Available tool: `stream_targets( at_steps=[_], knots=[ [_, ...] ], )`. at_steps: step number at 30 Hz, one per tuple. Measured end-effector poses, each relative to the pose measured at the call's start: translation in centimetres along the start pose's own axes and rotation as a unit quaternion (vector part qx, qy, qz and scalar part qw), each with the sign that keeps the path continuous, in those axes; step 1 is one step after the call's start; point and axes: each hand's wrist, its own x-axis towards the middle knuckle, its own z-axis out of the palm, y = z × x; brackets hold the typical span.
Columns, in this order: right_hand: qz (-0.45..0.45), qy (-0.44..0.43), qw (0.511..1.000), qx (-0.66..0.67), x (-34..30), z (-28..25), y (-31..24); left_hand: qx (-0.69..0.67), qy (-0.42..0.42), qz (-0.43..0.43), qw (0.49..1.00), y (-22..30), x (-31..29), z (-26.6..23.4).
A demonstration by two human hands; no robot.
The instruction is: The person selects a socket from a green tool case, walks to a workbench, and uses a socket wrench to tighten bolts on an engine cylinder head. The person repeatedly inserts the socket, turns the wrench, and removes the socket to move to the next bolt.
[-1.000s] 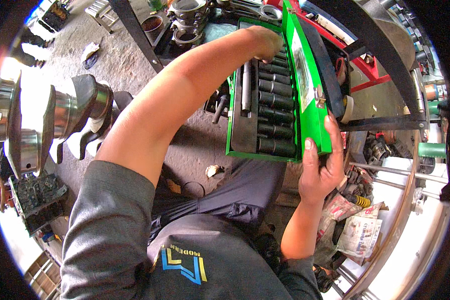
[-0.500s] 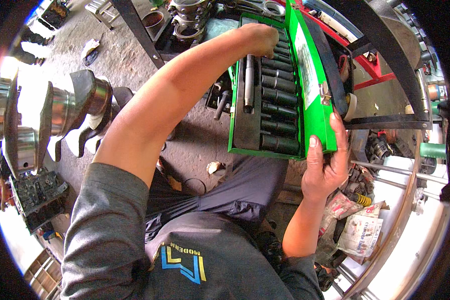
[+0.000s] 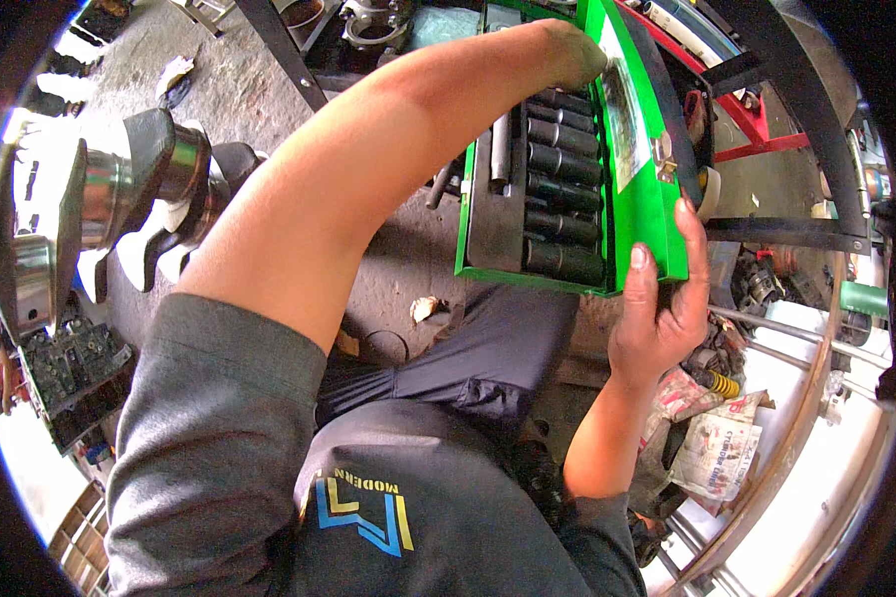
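An open green metal case (image 3: 528,280) stands in front of me, its hinged lid (image 3: 649,221) raised on the right. Black sockets (image 3: 562,191) lie in a row inside, beside a grey metal bar (image 3: 501,149) in the black tray. My left hand (image 3: 575,55) reaches over the far part of the case, close against the inside of the lid; its fingers are hidden, so I cannot tell what they hold. With thumb in front and fingers behind, my right hand (image 3: 659,318) grips the near corner of the lid.
A large crankshaft (image 3: 100,189) lies at the left, above a dark engine block (image 3: 75,373). Ring-shaped metal parts (image 3: 373,28) sit beyond the case. A black frame bar (image 3: 782,232) runs at the right. Below it are a yellow spring (image 3: 724,384) and crumpled packaging (image 3: 719,448).
My left hand has moved right, from over the sockets to the inside of the lid. My right hand keeps its grip; the lid has shifted slightly right.
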Motion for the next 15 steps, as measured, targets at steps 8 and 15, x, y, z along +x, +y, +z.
stream_targets(
  at_steps=[8,15],
  knots=[
    [-0.024,-0.001,0.999,-0.031,0.2,0.1,-0.1,-0.025,-0.064,-0.012,0.998,-1.9,3.0,1.9],
    [-0.029,-0.003,0.999,-0.036,0.1,-0.1,-0.1,-0.026,0.070,0.037,0.997,-2.4,0.6,2.5]
  ],
)
